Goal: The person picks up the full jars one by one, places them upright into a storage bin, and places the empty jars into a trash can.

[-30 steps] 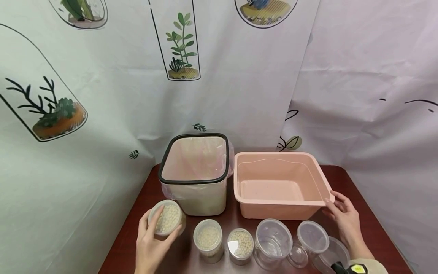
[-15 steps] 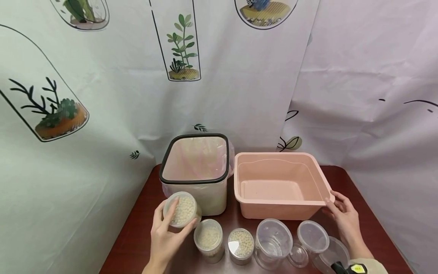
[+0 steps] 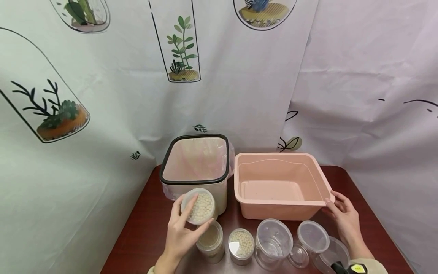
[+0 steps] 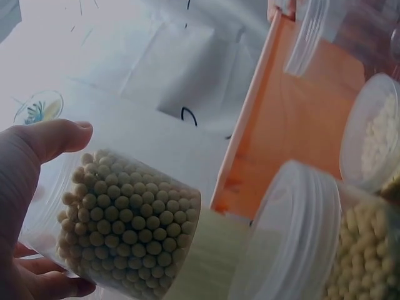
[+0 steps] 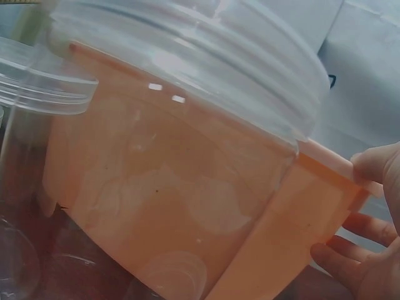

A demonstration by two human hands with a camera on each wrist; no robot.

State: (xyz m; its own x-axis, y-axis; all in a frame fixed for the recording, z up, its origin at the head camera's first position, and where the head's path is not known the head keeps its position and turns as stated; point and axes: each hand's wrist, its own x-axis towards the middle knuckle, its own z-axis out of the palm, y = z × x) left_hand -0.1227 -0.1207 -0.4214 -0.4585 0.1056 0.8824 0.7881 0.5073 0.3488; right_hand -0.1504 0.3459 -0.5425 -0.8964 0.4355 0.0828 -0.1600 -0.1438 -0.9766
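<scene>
My left hand point(image 3: 181, 234) grips a clear plastic jar point(image 3: 202, 209) by its lid end, with the thumb and fingers spread round it. Round cream-coloured beads pack the jar, which the left wrist view shows from the side. It is off the table, in front of the bin, overlapping the upper part of a second bead jar point(image 3: 211, 249) in the head view. Over at the right, my right hand point(image 3: 347, 222) holds the front right corner of a pink plastic basin point(image 3: 273, 209), thumb on the rim and fingers beneath.
A white bin point(image 3: 219, 192) with a black rim and a bag liner stands behind the held jar. Along the front are a short bead jar point(image 3: 241, 243), a large clear container point(image 3: 273, 243) with no beads, and smaller clear containers point(image 3: 313, 236). Patterned cloth point(image 3: 246, 95) hangs behind the table.
My left hand has carried the bead jar rightward and slightly up, from left of the bin to in front of it. My right hand stays at the basin's corner.
</scene>
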